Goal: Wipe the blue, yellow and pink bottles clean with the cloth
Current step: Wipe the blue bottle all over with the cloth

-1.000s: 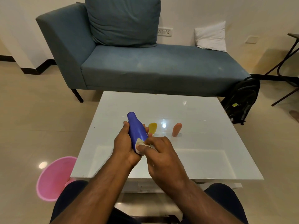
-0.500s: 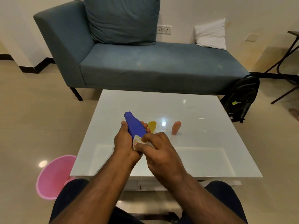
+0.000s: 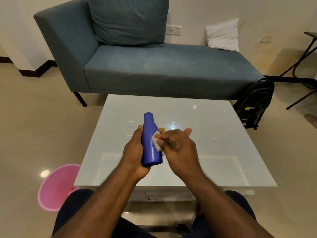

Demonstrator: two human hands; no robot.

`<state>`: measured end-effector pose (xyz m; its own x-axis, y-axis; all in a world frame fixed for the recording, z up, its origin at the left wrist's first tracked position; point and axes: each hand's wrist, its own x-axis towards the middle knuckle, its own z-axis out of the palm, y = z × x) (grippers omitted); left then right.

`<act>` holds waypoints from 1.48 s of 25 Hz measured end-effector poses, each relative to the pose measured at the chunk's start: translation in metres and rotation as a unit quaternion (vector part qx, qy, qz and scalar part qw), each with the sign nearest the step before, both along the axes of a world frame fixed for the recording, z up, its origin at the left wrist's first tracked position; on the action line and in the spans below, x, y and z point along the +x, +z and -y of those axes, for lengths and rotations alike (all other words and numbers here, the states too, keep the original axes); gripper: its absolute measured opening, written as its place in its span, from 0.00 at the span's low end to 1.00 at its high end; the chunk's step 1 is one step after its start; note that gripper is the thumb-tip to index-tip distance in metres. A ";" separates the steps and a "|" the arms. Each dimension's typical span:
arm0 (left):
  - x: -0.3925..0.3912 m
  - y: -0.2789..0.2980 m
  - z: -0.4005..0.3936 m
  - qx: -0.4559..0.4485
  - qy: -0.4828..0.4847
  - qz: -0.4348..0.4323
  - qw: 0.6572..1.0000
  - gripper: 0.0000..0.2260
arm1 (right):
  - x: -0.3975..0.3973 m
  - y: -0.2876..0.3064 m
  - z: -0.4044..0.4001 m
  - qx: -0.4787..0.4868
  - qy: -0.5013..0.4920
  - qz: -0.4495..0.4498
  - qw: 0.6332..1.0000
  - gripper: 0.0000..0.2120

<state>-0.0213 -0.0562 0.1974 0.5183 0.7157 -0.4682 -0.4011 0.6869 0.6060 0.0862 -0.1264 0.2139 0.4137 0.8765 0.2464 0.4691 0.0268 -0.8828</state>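
At frame centre my left hand [image 3: 135, 152] grips the blue bottle [image 3: 151, 143], probably light and slick; my right hand [image 3: 178, 148] pinches the soft cloth [image 3: 157, 142] against its waist.

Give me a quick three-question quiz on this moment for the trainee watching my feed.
1. True or false: the left hand holds the blue bottle above the white table.
2. What does the right hand press against the bottle? A) white cloth B) a sponge brush C) nothing
3. Fill in: just behind the hands, only a sliver of the ____ bottle shows.

Key: 1 true; 2 A; 3 yellow.
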 end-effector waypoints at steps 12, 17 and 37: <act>-0.004 0.004 -0.002 -0.018 -0.013 0.038 0.999 0.21 | -0.019 -0.008 0.012 0.023 0.037 0.258 0.965 0.08; 0.006 0.001 0.017 0.008 -0.021 -0.017 1.000 0.17 | 0.005 0.006 -0.021 -0.016 -0.032 0.160 0.986 0.05; -0.003 0.001 0.004 0.051 -0.040 -0.010 0.998 0.21 | -0.015 -0.012 0.020 0.019 -0.046 0.038 0.998 0.08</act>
<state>-0.0241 -0.0599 0.1989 0.5671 0.7162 -0.4068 -0.3334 0.6512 0.6817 0.0713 -0.1465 0.2016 0.4718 0.8246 0.3121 0.5360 0.0128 -0.8441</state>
